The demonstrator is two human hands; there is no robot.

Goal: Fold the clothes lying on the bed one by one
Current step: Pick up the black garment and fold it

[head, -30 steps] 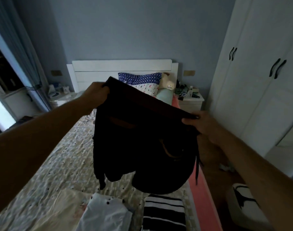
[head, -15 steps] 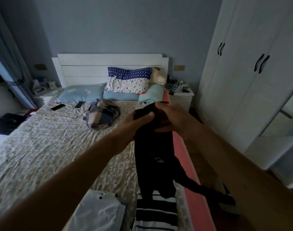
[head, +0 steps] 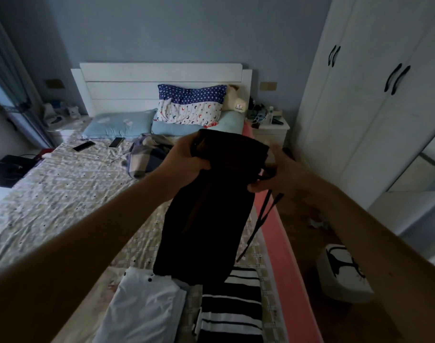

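I hold black shorts (head: pixel 209 214) in the air above the bed's right side, doubled lengthwise and hanging down. My left hand (head: pixel 186 162) grips the waistband's left end. My right hand (head: pixel 278 174) pinches the waistband's right end, with two drawstrings (head: pixel 261 219) dangling below it. On the bed (head: pixel 63 194), a crumpled plaid garment (head: pixel 147 154) lies near the pillows. A folded white garment (head: pixel 144 308) and a folded black-and-white striped garment (head: pixel 231 308) lie at the near edge.
Pillows (head: pixel 189 105) and a headboard stand at the far end. Two phones (head: pixel 84 146) lie on the sheet. A nightstand (head: pixel 268 125) and white wardrobe (head: pixel 372 107) stand to the right. A white stool (head: pixel 342 276) sits on the wooden floor.
The shorts were spread wide between my hands, then my hands met and doubled them. Now my hands are a little apart again, holding the narrow doubled shorts by the waistband.
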